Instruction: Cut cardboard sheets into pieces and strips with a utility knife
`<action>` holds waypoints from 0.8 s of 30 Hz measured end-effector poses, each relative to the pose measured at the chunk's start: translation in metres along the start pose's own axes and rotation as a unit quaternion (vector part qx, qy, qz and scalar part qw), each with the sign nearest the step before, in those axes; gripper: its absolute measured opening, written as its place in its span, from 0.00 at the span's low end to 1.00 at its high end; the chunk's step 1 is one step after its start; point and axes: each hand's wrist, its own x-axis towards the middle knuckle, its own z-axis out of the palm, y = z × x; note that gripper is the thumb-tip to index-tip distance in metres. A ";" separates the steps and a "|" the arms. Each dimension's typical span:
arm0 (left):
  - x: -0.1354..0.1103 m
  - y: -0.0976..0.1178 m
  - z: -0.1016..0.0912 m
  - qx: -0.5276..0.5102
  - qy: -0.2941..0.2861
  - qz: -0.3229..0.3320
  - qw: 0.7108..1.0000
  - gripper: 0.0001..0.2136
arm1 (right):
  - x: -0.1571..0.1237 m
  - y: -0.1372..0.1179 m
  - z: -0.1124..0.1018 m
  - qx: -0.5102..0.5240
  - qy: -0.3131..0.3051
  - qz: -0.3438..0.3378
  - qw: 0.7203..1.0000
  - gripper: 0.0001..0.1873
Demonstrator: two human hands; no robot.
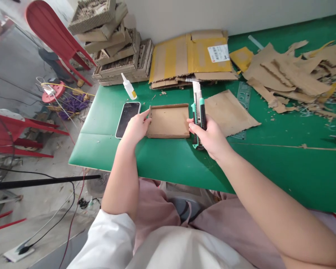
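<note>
A shallow cardboard tray (170, 120) with low walls lies on the green tabletop in front of me. My left hand (136, 127) pinches its left wall between thumb and fingers. In my right hand (210, 136) is a green and black utility knife (199, 116), held upright with its wide blade pointing away from me. The fingertips of that hand are close to the tray's right wall; whether they touch it I cannot tell. A phone (128, 118) lies face up by my left hand. Behind the knife rests a flat cardboard sheet (231, 112), partly over a clear green ruler (244, 95).
A white glue bottle (128, 87) stands beyond the phone. Stacked cardboard trays (120, 56) rise at the back left, beside a flattened carton (190, 56) with yellow tape. Torn cardboard scraps (294, 74) cover the back right. The table's left edge (84, 130) borders red chairs (53, 26).
</note>
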 end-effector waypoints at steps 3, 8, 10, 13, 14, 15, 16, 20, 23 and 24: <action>0.000 0.001 0.000 0.012 -0.006 0.003 1.000 0.22 | 0.001 0.002 0.000 0.002 -0.001 -0.002 1.000 0.14; 0.001 0.000 0.001 0.022 -0.004 0.012 1.000 0.22 | 0.004 0.006 -0.003 0.019 -0.006 -0.012 1.000 0.15; 0.001 0.000 0.001 0.028 0.001 0.004 1.000 0.22 | 0.005 0.007 -0.002 0.024 -0.006 -0.012 1.000 0.16; 0.000 0.003 0.001 0.051 0.018 -0.015 0.998 0.21 | 0.004 0.004 0.002 0.028 -0.010 -0.008 1.000 0.16; 0.000 0.004 0.001 0.062 0.028 -0.023 0.997 0.20 | 0.004 0.002 0.004 0.025 -0.015 -0.009 1.000 0.17; -0.001 0.005 0.000 0.073 0.038 -0.030 0.996 0.19 | 0.003 -0.002 0.005 0.020 -0.019 -0.015 1.000 0.17; -0.001 0.005 -0.002 0.083 0.051 -0.039 0.995 0.17 | 0.001 -0.006 0.004 0.016 -0.021 -0.025 0.999 0.17; -0.005 0.004 -0.015 0.079 0.152 -0.058 0.984 0.16 | -0.005 -0.026 -0.024 0.039 0.000 -0.046 0.998 0.18; -0.013 0.013 -0.020 -0.002 0.252 -0.031 0.967 0.18 | -0.012 -0.035 -0.078 -0.055 0.098 -0.038 0.993 0.19; -0.017 0.020 -0.018 -0.038 0.260 -0.007 0.965 0.18 | -0.014 -0.035 -0.098 -0.131 0.150 -0.033 0.979 0.18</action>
